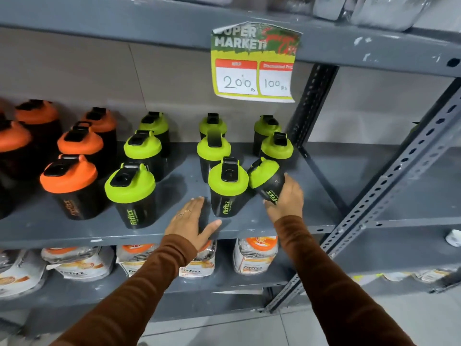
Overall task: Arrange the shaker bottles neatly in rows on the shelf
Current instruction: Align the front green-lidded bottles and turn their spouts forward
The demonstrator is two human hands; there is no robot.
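Observation:
Black shaker bottles with green lids stand in rows on the grey shelf (287, 226). My right hand (287, 201) grips a green-lidded bottle (267, 178) that is tilted to the left, at the front right of the group. Just left of it an upright green-lidded bottle (228, 186) stands at the front. My left hand (190, 221) rests flat on the shelf beside that bottle, fingers apart, holding nothing. Further left stands another front green-lidded bottle (131, 193), and orange-lidded bottles (69, 183) fill the left side.
A yellow price tag (254, 63) hangs from the shelf above. A slotted metal upright (389, 183) runs diagonally on the right. Bagged goods (255, 255) lie on the shelf below. The shelf surface between the green columns is bare.

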